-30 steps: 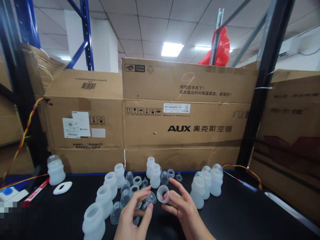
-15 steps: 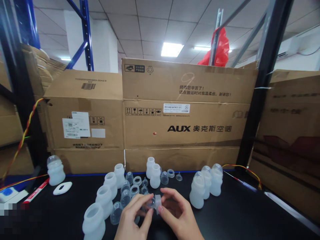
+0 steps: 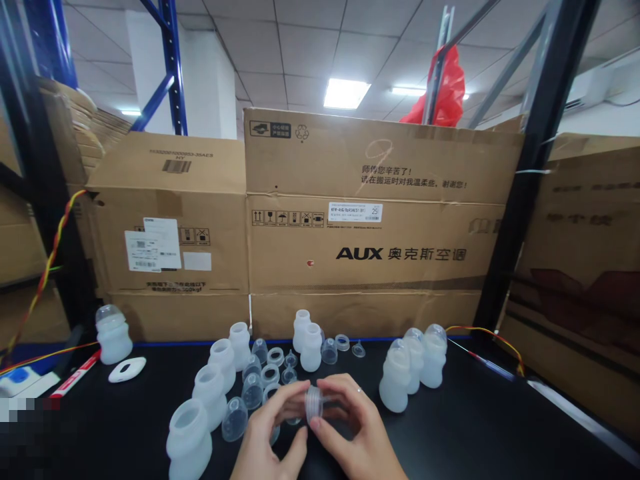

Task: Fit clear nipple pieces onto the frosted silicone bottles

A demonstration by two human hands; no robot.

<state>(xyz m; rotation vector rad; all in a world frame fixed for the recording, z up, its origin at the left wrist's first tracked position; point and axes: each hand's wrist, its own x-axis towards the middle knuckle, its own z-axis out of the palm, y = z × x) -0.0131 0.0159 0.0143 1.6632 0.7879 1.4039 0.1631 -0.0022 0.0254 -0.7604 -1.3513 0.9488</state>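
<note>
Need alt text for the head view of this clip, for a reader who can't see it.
Two bare hands, the left hand and right hand, together hold a clear threaded ring above a black table. White silicone bottles, clear caps and rings lie around them. Cardboard boxes stand behind.

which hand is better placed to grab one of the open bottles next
Left, probably. The open bottles stand on the left hand's side, close by. The right hand grips the collar ring and sits nearer the capped bottles.
</note>
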